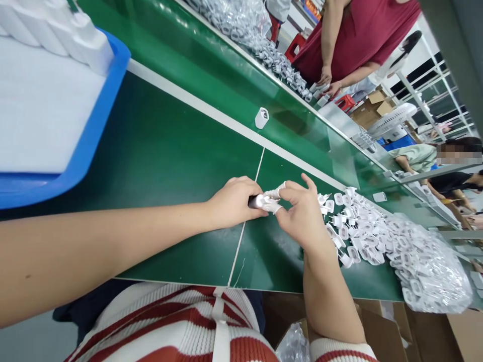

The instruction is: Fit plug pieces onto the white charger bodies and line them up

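My left hand [231, 202] and my right hand [302, 213] meet over the green table [169, 166], both closed on one small white plastic part [264, 202] held between them. White finger cots cover my right thumb and forefinger. Just right of my right hand lies a heap of small white plug parts [362, 231], some loose and some in a clear plastic bag [433, 271].
A blue tray [94, 136] with white foam and white blocks sits at the upper left. A single white adapter [261, 117] stands on the conveyor belt. Across the belt a person in a red top [358, 35] handles white parts. Cardboard boxes are below the table edge.
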Demonstrator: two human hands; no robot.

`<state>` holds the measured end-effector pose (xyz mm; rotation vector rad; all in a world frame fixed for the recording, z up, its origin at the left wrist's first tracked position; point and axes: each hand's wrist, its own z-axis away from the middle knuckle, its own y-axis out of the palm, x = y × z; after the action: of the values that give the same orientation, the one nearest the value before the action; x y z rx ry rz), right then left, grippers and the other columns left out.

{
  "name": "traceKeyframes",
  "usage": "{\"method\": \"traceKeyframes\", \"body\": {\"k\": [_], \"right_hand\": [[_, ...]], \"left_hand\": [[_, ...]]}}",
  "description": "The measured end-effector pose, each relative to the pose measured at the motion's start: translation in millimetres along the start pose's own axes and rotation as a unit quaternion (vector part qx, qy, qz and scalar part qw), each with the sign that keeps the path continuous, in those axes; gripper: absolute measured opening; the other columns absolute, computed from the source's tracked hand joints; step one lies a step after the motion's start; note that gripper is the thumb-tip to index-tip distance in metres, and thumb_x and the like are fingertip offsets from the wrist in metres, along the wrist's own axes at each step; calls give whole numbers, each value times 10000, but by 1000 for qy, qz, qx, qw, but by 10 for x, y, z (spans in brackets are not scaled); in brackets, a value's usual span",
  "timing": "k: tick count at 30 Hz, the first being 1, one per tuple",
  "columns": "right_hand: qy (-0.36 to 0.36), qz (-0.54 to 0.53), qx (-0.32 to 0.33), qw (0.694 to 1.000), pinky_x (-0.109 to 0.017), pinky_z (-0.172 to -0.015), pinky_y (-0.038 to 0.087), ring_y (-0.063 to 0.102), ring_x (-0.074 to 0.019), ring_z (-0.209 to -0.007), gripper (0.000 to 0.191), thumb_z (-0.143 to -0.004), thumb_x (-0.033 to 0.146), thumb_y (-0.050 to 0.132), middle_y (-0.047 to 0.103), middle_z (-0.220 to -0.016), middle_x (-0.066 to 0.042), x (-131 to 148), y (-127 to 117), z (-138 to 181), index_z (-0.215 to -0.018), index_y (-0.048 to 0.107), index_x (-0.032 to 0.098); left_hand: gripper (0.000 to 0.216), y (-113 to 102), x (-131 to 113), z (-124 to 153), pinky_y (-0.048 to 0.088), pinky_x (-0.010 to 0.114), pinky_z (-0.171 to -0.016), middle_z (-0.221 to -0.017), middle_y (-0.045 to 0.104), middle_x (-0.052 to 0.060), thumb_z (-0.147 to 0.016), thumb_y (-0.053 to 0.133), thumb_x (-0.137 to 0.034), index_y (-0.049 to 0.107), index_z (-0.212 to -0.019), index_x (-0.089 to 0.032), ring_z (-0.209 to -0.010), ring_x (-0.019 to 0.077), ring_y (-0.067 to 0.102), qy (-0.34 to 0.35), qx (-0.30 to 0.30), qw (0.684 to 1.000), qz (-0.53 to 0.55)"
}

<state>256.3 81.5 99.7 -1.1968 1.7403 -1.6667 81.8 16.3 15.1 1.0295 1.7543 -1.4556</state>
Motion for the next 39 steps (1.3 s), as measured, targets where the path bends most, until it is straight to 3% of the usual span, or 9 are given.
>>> {"method": "traceKeyframes", "body": {"k": [7,15,24,26,28,31,33,36,39], "right_hand": [[-27,73,33,996,-538,-1264,262,590,-166,-698,275,-619,-16,493,520,-680,44,121,-87,-77,-703,619,214],[15,56,67,996,-507,-1239,296,621,-174,-766,308,-681,-5,550,598,-746,26,103,-80,4,-810,724,214],[65,47,-19,997,-574,-1265,278,690,-219,-915,320,-715,14,574,674,-868,-10,139,131,188,-899,728,226],[71,-12,-25,997,-604,-1269,266,710,-238,-966,296,-773,82,634,714,-904,-12,80,135,188,-998,749,236],[69,-102,-20,992,-624,-1255,295,731,-262,-1022,424,-842,230,706,764,-964,-18,-19,99,204,-1265,711,256],[70,-176,-37,981,-543,-1104,503,738,-300,-1105,791,-907,464,688,778,-1196,-100,-275,38,285,-1618,420,245],[110,-53,-92,988,-589,-1098,493,678,-391,-1238,766,-926,552,615,720,-1347,-187,-535,60,349,-1587,488,186],[204,150,-55,966,-734,-1081,442,605,-530,-1305,690,-956,525,479,641,-1450,-268,-964,221,405,-1480,617,98],[183,181,16,966,-619,-1028,536,645,-475,-1267,594,-919,313,430,684,-1382,-255,-1254,413,414,-1393,691,68]], "left_hand": [[167,1,-12,3,491,416,-944,-904,758,37,-818,872,-332,754,-865,-223,-1003,290,672,12,-3,1000,1],[212,71,-44,42,470,435,-957,-961,774,39,-805,902,-325,735,-847,-201,-1025,291,663,8,-1,999,-42],[164,163,-34,46,471,489,-999,-1003,777,75,-818,855,-293,741,-872,-188,-1063,333,659,3,-26,999,-34],[189,156,-90,53,482,501,-996,-1048,783,88,-834,832,-279,763,-979,-180,-1057,339,667,4,-22,999,-37],[258,85,-185,112,519,458,-948,-1069,793,70,-834,821,-252,774,-1081,-195,-1016,312,691,10,-12,999,-41],[298,-204,-349,317,562,361,-871,-1063,803,26,-815,846,-286,794,-1104,-237,-971,255,725,13,-6,999,-46],[319,-539,-412,502,573,337,-897,-1097,802,20,-818,852,-358,801,-1114,-249,-1000,241,736,5,-48,999,-16],[401,-1287,-328,797,576,329,-935,-1098,798,24,-802,864,-448,788,-1133,-235,-1012,239,738,-48,-219,974,21],[425,-2255,-3,1103,578,303,-847,-1027,776,26,-792,889,-427,742,-1101,-175,-925,217,713,-163,-441,880,-63]]}}
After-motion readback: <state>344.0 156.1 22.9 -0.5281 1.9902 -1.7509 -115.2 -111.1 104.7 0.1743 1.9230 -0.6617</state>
